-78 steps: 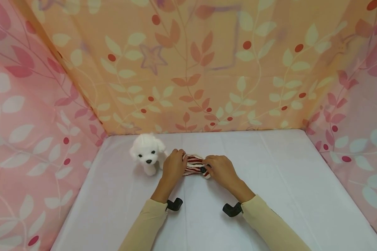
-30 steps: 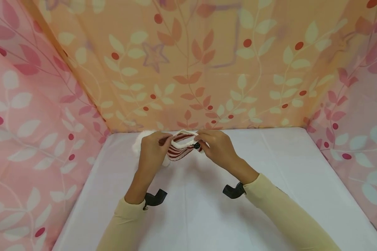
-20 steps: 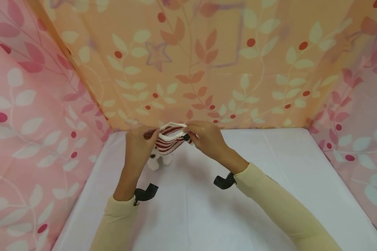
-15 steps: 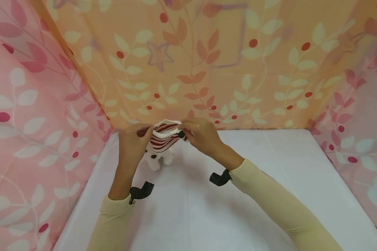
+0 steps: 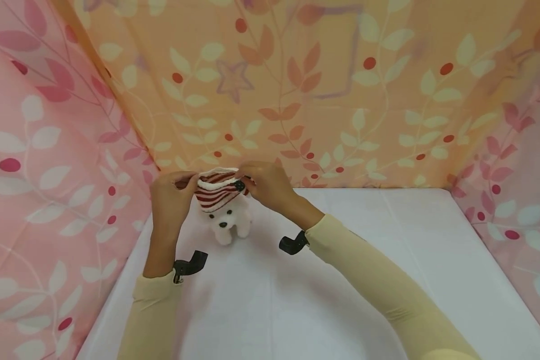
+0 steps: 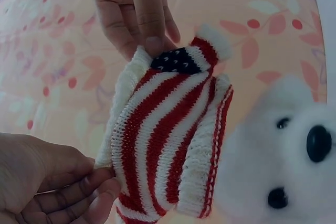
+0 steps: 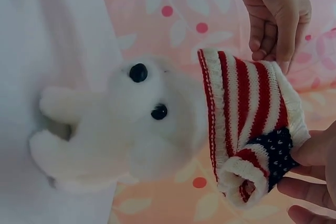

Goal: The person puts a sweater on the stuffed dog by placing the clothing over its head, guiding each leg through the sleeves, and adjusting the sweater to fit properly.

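Observation:
A small knitted sweater (image 5: pixel 216 196) with red and white stripes, a white ribbed edge and a navy star-patterned patch is stretched between both hands. My left hand (image 5: pixel 168 202) pinches one side of its white opening; my right hand (image 5: pixel 272 186) pinches the other side near the navy patch (image 6: pixel 176 61). Just below it stands a white plush dog (image 5: pixel 234 220) with black eyes and nose, facing the camera. From the head the sweater overlaps the top of the dog's head. In the right wrist view, the striped hem (image 7: pixel 210 103) is close to the dog's head; contact is unclear.
A white-covered table (image 5: pixel 324 290) lies under everything. Behind it hangs an orange leaf-patterned cloth (image 5: pixel 333 125), with a pink patterned cloth (image 5: pixel 72 200) on the left and another pink cloth (image 5: pixel 517 200) on the right. Each wrist carries a black mount (image 5: pixel 193 263).
Both hands have raised the sweater from the table, opened its edge, and moved it left over the plush dog's head. The dog stands where it was.

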### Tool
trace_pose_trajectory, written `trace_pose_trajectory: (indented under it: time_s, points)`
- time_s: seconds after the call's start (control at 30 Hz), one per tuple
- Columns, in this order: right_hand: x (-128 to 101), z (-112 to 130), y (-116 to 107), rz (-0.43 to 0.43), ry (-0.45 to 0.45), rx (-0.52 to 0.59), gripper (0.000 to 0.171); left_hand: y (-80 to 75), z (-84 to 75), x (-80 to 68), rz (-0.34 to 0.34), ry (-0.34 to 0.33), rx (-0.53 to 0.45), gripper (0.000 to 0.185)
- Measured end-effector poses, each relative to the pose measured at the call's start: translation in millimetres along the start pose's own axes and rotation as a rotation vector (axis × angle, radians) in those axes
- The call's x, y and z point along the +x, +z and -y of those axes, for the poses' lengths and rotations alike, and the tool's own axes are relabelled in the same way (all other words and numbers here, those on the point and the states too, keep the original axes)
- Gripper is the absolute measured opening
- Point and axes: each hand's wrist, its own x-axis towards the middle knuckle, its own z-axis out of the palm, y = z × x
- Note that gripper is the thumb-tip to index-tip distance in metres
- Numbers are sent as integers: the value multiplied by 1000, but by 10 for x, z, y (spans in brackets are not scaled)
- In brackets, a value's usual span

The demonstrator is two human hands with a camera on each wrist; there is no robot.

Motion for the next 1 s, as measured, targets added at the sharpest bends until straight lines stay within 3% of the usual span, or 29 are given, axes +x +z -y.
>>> trace_pose_trajectory:
  time_s: [0.17, 0.57, 0.8, 1.0]
  points:
    - [94, 3, 87, 58, 48, 22, 11, -15, 103, 38, -15, -3, 37, 12]
    - [203, 25, 232, 151, 89, 35, 15, 2, 287, 43, 3, -103, 97, 17]
    - [213, 23, 226, 182, 120, 78, 21, 15, 306, 56, -24, -86, 101, 17]
    - [226, 13, 223, 250, 134, 90, 26, 43, 315, 51, -7, -91, 83, 16]
